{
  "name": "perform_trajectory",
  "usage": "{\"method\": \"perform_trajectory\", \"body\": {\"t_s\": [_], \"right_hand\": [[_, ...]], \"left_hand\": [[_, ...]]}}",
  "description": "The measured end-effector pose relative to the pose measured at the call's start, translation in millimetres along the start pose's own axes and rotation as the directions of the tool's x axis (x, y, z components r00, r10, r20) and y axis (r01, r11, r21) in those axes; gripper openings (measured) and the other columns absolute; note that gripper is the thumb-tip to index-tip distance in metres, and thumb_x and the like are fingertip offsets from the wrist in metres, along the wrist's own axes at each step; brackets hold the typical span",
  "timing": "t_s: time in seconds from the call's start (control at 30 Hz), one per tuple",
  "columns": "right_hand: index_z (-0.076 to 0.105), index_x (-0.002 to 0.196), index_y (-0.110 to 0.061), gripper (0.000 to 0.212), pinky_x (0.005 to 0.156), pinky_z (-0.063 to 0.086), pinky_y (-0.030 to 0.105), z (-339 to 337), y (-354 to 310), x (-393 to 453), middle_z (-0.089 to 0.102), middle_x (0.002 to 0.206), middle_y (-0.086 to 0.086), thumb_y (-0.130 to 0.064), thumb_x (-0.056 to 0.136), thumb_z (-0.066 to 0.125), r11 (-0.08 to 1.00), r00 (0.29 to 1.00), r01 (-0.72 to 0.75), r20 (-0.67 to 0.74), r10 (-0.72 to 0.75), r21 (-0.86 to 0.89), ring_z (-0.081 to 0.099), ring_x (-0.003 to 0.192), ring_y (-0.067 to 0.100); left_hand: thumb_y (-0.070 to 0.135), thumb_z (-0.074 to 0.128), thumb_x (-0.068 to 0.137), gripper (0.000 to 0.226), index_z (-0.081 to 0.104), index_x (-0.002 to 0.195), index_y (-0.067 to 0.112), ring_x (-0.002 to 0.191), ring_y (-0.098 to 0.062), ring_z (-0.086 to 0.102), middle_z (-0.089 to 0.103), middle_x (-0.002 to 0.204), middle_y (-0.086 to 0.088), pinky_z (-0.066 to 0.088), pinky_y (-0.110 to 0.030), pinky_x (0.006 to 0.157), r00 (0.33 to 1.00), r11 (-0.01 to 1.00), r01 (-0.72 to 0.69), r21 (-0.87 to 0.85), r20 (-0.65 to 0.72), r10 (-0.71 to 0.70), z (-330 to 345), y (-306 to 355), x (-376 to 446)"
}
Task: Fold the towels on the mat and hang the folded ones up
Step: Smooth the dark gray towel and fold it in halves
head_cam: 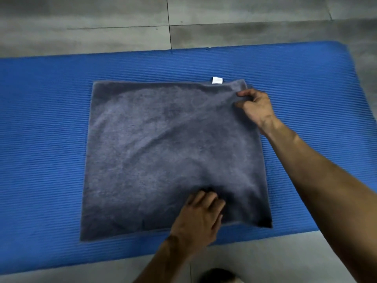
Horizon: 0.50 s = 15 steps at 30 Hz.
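From the head view, a grey towel (pixel 163 152) lies spread flat and nearly square on a blue ribbed mat (pixel 40 119), which itself lies on a grey tiled floor (pixel 102 21). The towel sits about midway between the mat's left and right ends, its near edge close to the mat's near edge and its far edge well short of the mat's far edge. A small white label (pixel 217 80) sticks out from the towel's far edge, near its far right corner.

The right hand (pixel 256 108) reaches in from the right with the bare forearm stretched across the mat's near right part. Its thumb and forefinger are closed on a bit of the cloth just inside the towel's far right corner, where a shallow ridge of fabric rises; the other fingers curl under the palm.

The left hand (pixel 201 219) comes up from the mat's near edge and rests on the towel close to its near edge, right of the middle. Its fingers (pixel 204 198) are bent with the tips down on the cloth, and they seem to bunch or press it rather than lift it, though the blur and shadow there make the grip hard to judge. Faint creases run across the towel from this hand toward the far right corner.

A dark rounded shape (pixel 218 275) shows at the bottom edge of the view, on the floor just nearer than the mat.
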State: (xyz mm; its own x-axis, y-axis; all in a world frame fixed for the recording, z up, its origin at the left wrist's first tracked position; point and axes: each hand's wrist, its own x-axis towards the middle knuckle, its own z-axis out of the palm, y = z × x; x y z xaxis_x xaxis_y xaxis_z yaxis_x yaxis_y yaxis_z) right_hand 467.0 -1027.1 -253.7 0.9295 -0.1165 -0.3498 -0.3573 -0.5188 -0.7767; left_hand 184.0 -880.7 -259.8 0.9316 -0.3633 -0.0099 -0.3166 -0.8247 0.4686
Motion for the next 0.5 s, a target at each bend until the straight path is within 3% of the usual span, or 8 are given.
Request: {"method": "perform_trajectory", "body": {"t_s": [0.1,0.23,0.37,0.43,0.5], "right_hand": [[0.07,0.098,-0.025,0.025,0.089,0.056,0.033,-3,-1,1,0.071,0.105,0.005,-0.012,0.076,0.072,0.991,0.997,-0.074,0.026,0.072,0.11,0.065,0.088,0.016],[0.069,0.112,-0.018,0.035,0.086,0.057,0.033,-14,-1,0,0.07,0.11,0.007,-0.004,0.079,0.066,0.967,0.994,-0.087,0.087,0.068,0.238,0.067,0.092,0.017],[0.065,0.119,-0.01,0.038,0.075,0.056,0.025,-22,7,2,0.068,0.105,0.007,0.004,0.085,0.06,0.959,0.991,-0.106,0.105,0.081,0.262,0.065,0.083,0.013],[0.062,0.123,-0.009,0.041,0.084,0.054,0.027,-20,8,2,0.064,0.115,0.009,0.001,0.083,0.062,0.978,0.992,-0.103,0.083,0.089,0.18,0.064,0.096,0.019],[0.059,0.124,-0.009,0.045,0.099,0.046,0.032,-14,3,-10,0.055,0.126,0.013,-0.01,0.079,0.061,0.988,0.996,0.076,-0.027,-0.08,-0.136,0.057,0.111,0.029]], "left_hand": [[0.044,0.056,0.075,0.032,0.057,0.102,0.028,0.095,-0.017,0.05,0.056,0.101,0.006,0.031,-0.031,0.091,0.978,0.984,-0.166,0.068,0.14,0.155,5,4,-10],[0.038,0.068,0.066,0.032,0.059,0.096,0.028,0.09,-0.018,0.054,0.055,0.099,0.006,0.029,-0.031,0.086,0.973,0.984,-0.14,0.108,0.199,0.117,13,15,-12],[0.028,0.051,0.071,0.019,0.062,0.087,0.027,0.086,-0.017,0.054,0.055,0.092,0.008,0.035,-0.029,0.09,0.968,0.979,-0.186,0.085,0.189,0.168,16,16,-16],[0.027,0.053,0.072,0.015,0.062,0.083,0.027,0.086,-0.016,0.052,0.054,0.089,0.009,0.035,-0.027,0.089,0.958,0.972,-0.224,0.063,0.197,0.208,17,15,-19],[0.029,0.059,0.077,0.019,0.062,0.095,0.029,0.091,-0.015,0.055,0.055,0.097,0.01,0.041,-0.026,0.086,0.969,0.982,-0.186,-0.03,0.158,0.188,13,11,-20]]}}
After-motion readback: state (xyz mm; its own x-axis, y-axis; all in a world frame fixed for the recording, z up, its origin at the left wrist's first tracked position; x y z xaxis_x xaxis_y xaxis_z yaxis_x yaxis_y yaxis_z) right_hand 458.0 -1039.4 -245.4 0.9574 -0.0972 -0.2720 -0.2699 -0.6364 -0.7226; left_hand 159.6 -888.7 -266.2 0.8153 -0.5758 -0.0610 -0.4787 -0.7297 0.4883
